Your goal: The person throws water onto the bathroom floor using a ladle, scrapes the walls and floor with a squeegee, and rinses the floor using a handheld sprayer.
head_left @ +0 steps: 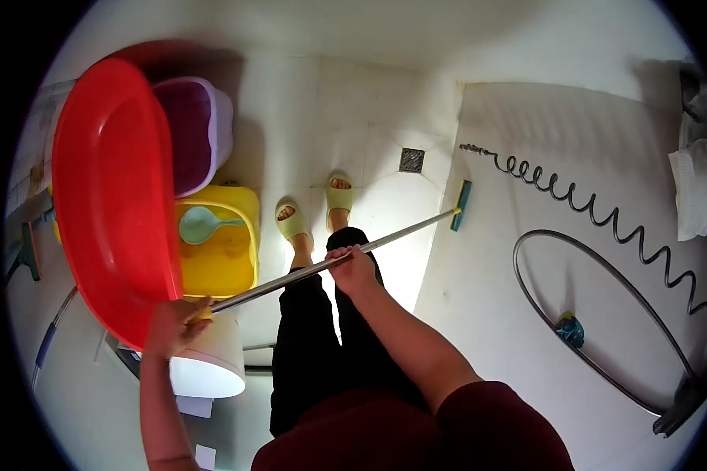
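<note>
A long-handled squeegee (416, 225) slants across my body, its silver pole rising to the right. The teal-and-yellow head (462, 206) is at the base of the right-hand wall. My right hand (353, 268) is wrapped round the middle of the pole, above my legs. At the pole's near end, by a yellow part, my left hand (177, 326) closes on the handle; its fingers are partly hidden. That hand overlaps the lower rim of a red tub (122, 196) in this view.
Beside the red tub are a purple basin (187, 137) and a yellow basin (220, 263) holding a green ladle-like scoop (200, 225). A white bucket-like container (208, 373) is below. A floor drain (412, 160) lies ahead of my green slippers (292, 220). A coiled hose (593, 208) hangs right.
</note>
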Motion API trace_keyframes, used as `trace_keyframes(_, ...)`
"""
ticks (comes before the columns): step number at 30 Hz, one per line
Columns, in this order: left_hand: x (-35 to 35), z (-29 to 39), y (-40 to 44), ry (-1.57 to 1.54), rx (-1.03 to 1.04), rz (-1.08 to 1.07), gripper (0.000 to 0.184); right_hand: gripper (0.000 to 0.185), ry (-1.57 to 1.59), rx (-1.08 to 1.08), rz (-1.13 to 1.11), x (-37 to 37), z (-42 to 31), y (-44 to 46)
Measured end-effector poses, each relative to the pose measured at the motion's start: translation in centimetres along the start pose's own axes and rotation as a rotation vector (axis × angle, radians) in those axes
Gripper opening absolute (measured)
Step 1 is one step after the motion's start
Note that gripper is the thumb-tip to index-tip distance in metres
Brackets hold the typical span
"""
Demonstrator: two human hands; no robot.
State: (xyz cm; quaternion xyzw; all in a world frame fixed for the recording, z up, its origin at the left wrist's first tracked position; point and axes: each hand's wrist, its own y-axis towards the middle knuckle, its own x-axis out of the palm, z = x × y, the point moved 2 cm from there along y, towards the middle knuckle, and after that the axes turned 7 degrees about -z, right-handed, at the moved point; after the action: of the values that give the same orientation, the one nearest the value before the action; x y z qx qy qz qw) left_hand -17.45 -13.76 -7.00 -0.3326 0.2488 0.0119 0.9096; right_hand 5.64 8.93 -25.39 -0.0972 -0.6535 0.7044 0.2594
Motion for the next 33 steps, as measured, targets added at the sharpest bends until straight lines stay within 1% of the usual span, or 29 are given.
trace_keyframes(1, -0.7, 0.3, -0.1, 0.075, -0.047, -0.061, 0.037, 0.029, -0.052, -0.011, -0.066, 0.0, 0.0, -0.1)
trace_keyframes(2, 0.1, 1.0, -0.1, 0.145, -0.013, -0.037, 0.037, 0.030, -0.117, -0.038, 0.001, 0.2, -0.4, 0.3)
trace_keyframes(4, 2.6, 4.2, 2.1, 0.301, 0.068, 0.028, 0.037, 0.030, -0.236, -0.107, -0.009, -1.9, -3.7, 4.1)
trace_keyframes(6, 5.9, 10.7, 5.0, 0.378, -0.154, -0.188, 0.039, 0.030, -0.270, -0.051, 0.111, -2.6, -9.5, 6.2)
trace_keyframes(8, 5.4, 9.7, 5.2, 0.394, -0.125, -0.192, 0.038, 0.028, -0.267, -0.053, -0.010, -2.6, -9.0, 5.0)
trace_keyframes(10, 2.3, 8.8, 4.5, 0.292, 0.086, 0.006, 0.037, 0.028, -0.228, -0.049, -0.042, -2.4, -6.7, 3.3)
trace_keyframes(11, 0.7, 6.6, 3.6, 0.233, 0.084, -0.001, 0.036, 0.028, -0.104, -0.007, -0.153, -2.5, -5.2, 2.3)
trace_keyframes(12, -0.8, 4.8, 2.2, 0.166, 0.079, -0.031, 0.036, 0.030, -0.042, 0.031, -0.163, -1.5, -3.4, 0.0)
trace_keyframes(13, -2.7, 4.5, 1.5, 0.134, -0.025, -0.081, 0.033, 0.030, -0.091, 0.000, -0.174, -1.3, -1.9, -2.2)
trace_keyframes(14, -4.7, 4.7, 0.9, 0.105, -0.127, -0.120, 0.031, 0.029, -0.048, 0.038, -0.160, -0.5, -0.7, -5.1)
trace_keyframes(15, -6.2, 5.6, 0.4, 0.127, -0.088, -0.147, 0.031, 0.030, 0.015, 0.072, -0.119, 0.1, 0.1, -7.8)
trace_keyframes(17, -8.0, 7.2, -0.7, 0.168, -0.012, -0.194, 0.029, 0.030, 0.058, 0.103, -0.119, 0.1, 1.1, -11.4)
trace_keyframes(18, -8.2, 7.3, -1.2, 0.142, -0.074, -0.215, 0.029, 0.029, 0.077, 0.132, -0.123, -0.1, 1.4, -12.3)
trace_keyframes(20, -8.2, 7.5, -2.4, 0.090, -0.199, -0.266, 0.027, 0.029, 0.074, 0.141, -0.086, -0.4, 1.7, -12.3)
trace_keyframes(21, -6.8, 6.1, -2.8, 0.071, -0.115, -0.113, 0.028, 0.029, 0.068, 0.146, -0.069, -0.3, 1.8, -12.1)
trace_keyframes(23, -3.8, 5.1, -2.0, 0.128, -0.035, -0.133, 0.030, 0.028, 0.017, 0.040, -0.022, -2.8, 1.2, -8.0)
trace_keyframes(24, -1.4, 6.0, -0.8, 0.160, -0.039, -0.204, 0.032, 0.027, -0.002, -0.063, 0.002, -5.1, -0.4, -4.8)
trace_keyframes(25, 1.4, 7.6, 0.8, 0.187, -0.044, -0.278, 0.033, 0.029, 0.069, -0.119, -0.002, -8.1, -2.6, -1.3)
trace_keyframes(26, 4.4, 8.9, 2.4, 0.235, -0.015, -0.286, 0.032, 0.031, -0.125, -0.227, 0.111, -8.9, -4.4, 0.3)
trace_keyframes(27, 6.7, 10.3, 4.0, 0.264, -0.095, -0.340, 0.030, 0.032, -0.042, -0.185, 0.119, -11.2, -6.5, 2.9)
trace_keyframes(28, 7.0, 11.2, 4.9, 0.317, -0.073, -0.307, 0.033, 0.032, -0.086, -0.203, 0.157, -11.5, -7.5, 3.3)
trace_keyframes(30, 5.3, 8.3, 5.2, 0.316, -0.018, -0.331, 0.031, 0.030, -0.140, -0.206, 0.062, -9.6, -5.6, 2.8)
trace_keyframes(31, 3.9, 7.4, 4.6, 0.213, 0.072, -0.271, 0.030, 0.027, 0.098, -0.082, -0.039, -9.2, -4.7, 1.8)
trace_keyframes(32, 1.8, 6.0, 4.2, 0.125, 0.169, -0.187, 0.029, 0.026, -0.037, -0.104, -0.085, -10.0, -3.0, 1.7)
trace_keyframes(33, -0.4, 3.6, 3.1, 0.130, 0.100, -0.199, 0.030, 0.027, 0.033, -0.060, -0.068, -8.9, -1.0, -0.3)
